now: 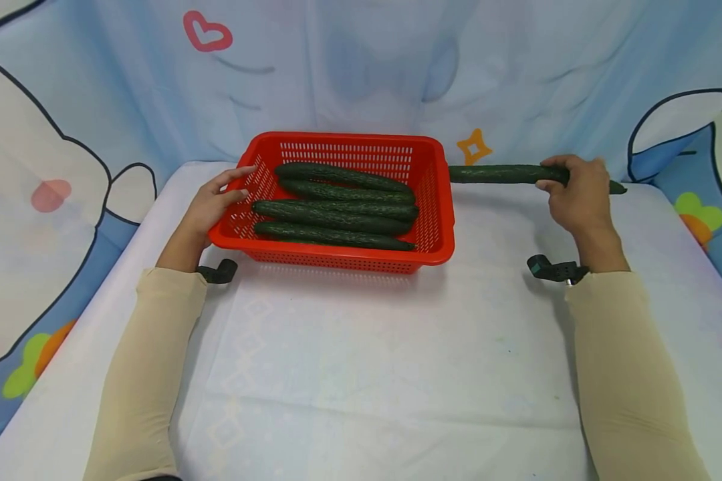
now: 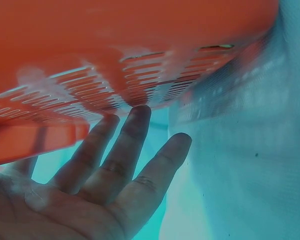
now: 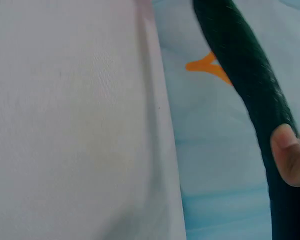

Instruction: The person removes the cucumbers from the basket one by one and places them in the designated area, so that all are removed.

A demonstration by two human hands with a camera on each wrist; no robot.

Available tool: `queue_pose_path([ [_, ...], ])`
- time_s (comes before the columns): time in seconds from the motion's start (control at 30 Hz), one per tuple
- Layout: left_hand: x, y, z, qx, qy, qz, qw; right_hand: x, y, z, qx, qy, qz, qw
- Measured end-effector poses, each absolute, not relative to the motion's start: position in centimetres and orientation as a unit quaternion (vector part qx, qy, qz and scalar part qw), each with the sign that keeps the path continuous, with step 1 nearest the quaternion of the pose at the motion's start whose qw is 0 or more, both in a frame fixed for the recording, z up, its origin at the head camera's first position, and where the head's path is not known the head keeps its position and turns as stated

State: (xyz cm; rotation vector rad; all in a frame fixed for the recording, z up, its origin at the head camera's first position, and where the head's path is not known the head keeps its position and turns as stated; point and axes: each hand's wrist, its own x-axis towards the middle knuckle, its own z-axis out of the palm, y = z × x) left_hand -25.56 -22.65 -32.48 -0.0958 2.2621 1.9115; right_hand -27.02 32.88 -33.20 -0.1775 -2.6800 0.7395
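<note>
**R hand grips one cuke beside red basket; L hand at basket rim**

R hand point(image 1: 582, 195) pinches a long dk-green cuke point(image 1: 493, 174) nr its R end, thumb on one side, fingers on the other; the tip sticks out past the hand. The cuke lies abt level, just R of the basket point(image 1: 337, 256), its L end at the basket's R rim; can't tell if they touch.

L hand point(image 1: 209, 206) is at the basket's L end: two digits on the rim, the other three below it, fairly straight & spread, tips at the slotted wall per L wrist view. Inside the basket, several more cukes point(image 1: 337, 217) lie side by side, roughly lengthwise.

Basket is on a table point(image 1: 367, 347) w/ a white cloth, toward the far edge. Behind: lt-blue backdrop point(image 1: 361, 73) w/ cartoon prints, incl. a pink heart point(image 1: 207, 45) & orange star point(image 1: 466, 155). Both arms in beige sleeves point(image 1: 632, 361), blk device at each wrist.
</note>
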Motion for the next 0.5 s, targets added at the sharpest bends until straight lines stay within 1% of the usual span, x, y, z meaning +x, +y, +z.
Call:
queue_pose_path([
  [0.23, -25.4, -22.7, -32.4, -0.038, 0.767, 0.634, 0.094, -27.6, 33.1, -34.7, -0.03, -0.958, 0.243, 0.148],
  [0.4, -25.4, -22.7, -32.4, -0.035, 0.766, 0.635, 0.096, -28.2, 33.8, -35.8, -0.048, -0.961, 0.245, 0.117],
  [0.5, -25.6, -22.7, -32.5, -0.034, 0.765, 0.636, 0.093, -29.2, 35.2, -37.2, -0.057, -0.962, 0.246, 0.101],
])
